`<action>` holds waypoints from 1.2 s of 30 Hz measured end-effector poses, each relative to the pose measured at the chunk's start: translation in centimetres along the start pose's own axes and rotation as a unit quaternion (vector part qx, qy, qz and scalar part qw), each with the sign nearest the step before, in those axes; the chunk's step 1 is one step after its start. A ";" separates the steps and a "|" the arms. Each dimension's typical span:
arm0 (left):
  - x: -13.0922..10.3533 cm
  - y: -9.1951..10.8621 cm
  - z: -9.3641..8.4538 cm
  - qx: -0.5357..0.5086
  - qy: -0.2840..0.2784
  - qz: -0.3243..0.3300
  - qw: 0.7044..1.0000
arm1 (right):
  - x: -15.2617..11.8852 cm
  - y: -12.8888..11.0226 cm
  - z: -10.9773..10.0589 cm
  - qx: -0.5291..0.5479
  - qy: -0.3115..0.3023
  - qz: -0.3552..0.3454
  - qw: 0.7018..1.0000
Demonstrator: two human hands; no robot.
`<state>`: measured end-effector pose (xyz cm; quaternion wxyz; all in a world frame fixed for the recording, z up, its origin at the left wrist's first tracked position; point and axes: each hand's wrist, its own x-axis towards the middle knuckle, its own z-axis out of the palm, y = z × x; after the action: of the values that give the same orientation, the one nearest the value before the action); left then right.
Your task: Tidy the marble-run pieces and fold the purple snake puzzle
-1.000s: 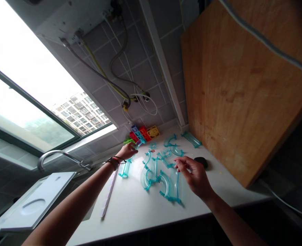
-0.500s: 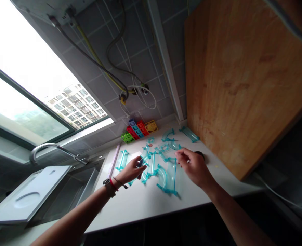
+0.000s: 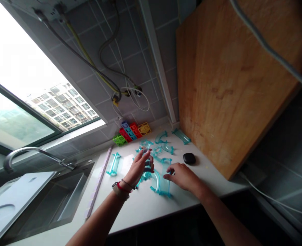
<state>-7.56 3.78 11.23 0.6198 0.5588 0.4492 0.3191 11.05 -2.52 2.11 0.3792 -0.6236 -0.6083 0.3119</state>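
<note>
Left hand [image 3: 138, 166] pinches a clear teal track piece [image 3: 146, 150], lifted above the surface [image 3: 140, 205] near its middle. Right hand [image 3: 182, 176] lies palm down, fingers loosely spread, fingertips on the joined curved tracks [image 3: 161, 182] flat on the surface. Along the left edge sits a sink [image 3: 50, 205]; coloured blocks [image 3: 130, 132] line the back edge, and a black case [image 3: 189, 158] rests toward the right.

On the white counter [image 3: 145, 205], the left hand [image 3: 138, 167] lifts a clear teal track piece [image 3: 146, 150] while the right hand [image 3: 183, 176] touches another track piece [image 3: 165, 179].
</note>
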 end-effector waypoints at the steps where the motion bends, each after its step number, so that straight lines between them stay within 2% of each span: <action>1: 0.3 -0.5 0.3 -0.025 0.005 0.002 1.000 | 0.2 0.3 -0.1 0.009 0.006 0.003 1.000; 7: 2.6 -4.1 2.1 -0.143 0.025 -0.003 0.989 | 1.4 1.6 0.0 0.090 0.047 0.009 0.995; 16: 5.6 -6.4 2.5 -0.223 0.017 -0.013 0.974 | 2.7 1.7 1.8 0.254 0.118 0.019 0.960; 19: 5.5 -7.0 2.5 -0.233 0.007 -0.008 0.973 | 2.8 1.5 2.1 0.315 0.137 0.019 0.939; 23: 4.6 -6.9 2.1 -0.182 -0.006 0.029 0.983 | 2.6 0.7 2.2 0.374 0.152 0.013 0.915; 30: 3.1 -6.5 2.2 -0.173 -0.056 0.043 0.982 | 2.2 -0.3 2.6 0.377 0.152 0.014 0.913; 36: 2.7 -6.5 2.6 -0.180 -0.027 0.045 0.982 | 2.0 -0.4 2.4 0.368 0.147 0.014 0.918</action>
<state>-4.76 4.03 4.25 0.7073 0.4656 0.3421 0.4074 8.90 -0.28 1.39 0.6624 -0.4871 -0.3798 0.4238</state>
